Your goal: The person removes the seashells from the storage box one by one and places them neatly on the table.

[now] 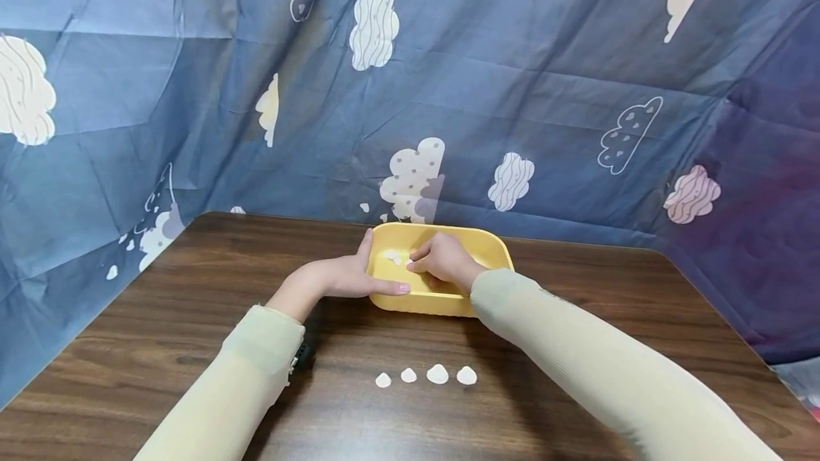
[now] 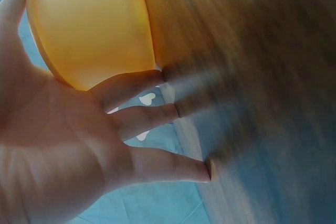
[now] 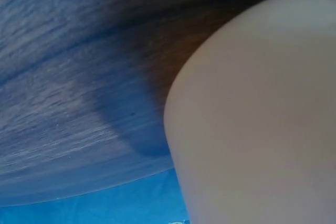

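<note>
A yellow plastic bin [image 1: 423,304] stands on the wooden table near its back edge. My left hand [image 1: 349,277] rests against the bin's left end, thumb stretched along the front rim and another finger up at the back corner. The left wrist view shows its other fingers straight and spread beside the bin's wall [image 2: 92,30], tips at the tabletop. Inside the bin, my right hand [image 1: 442,260] pinches a small white shell [image 1: 408,262] at its fingertips. More white shells [image 1: 392,255] lie on the bin floor just left of those fingertips.
Several white shells [image 1: 438,374] lie in a row on the wooden table [image 1: 307,404], in front of the bin. A blue curtain [image 1: 448,105] with cloud prints hangs right behind the table's back edge. The right wrist view holds mostly blurred skin and tabletop.
</note>
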`<act>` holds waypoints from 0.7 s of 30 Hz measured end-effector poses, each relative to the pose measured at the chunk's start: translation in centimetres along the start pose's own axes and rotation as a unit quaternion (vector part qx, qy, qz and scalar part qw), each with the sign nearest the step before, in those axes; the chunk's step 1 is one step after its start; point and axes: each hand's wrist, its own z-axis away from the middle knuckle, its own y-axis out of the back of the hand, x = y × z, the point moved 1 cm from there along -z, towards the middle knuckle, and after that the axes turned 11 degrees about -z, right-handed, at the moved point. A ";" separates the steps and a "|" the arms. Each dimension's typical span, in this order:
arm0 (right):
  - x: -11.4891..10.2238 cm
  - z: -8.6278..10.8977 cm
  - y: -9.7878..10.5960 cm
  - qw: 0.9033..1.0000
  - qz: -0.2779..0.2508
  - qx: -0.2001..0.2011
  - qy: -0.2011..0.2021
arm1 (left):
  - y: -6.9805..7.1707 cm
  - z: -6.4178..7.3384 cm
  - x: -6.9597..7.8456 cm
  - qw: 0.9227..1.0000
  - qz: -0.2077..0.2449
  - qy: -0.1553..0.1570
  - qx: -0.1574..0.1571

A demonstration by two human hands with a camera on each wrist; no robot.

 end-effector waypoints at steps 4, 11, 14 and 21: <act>0.0 -0.2 -0.1 0.999 0.029 0.005 0.022 | -0.1 -0.1 -0.1 1.000 -0.003 0.000 0.001; -0.3 -0.5 -0.2 0.995 0.077 0.024 0.065 | 0.0 -0.3 -0.1 1.000 -0.003 -0.001 0.004; -0.4 -0.5 -0.2 0.986 0.124 0.030 0.107 | 0.0 -0.3 0.0 1.000 -0.002 -0.002 0.005; -1.2 0.0 -0.4 0.974 0.157 -0.010 0.166 | -0.2 -0.3 -0.1 1.000 0.000 -0.003 0.008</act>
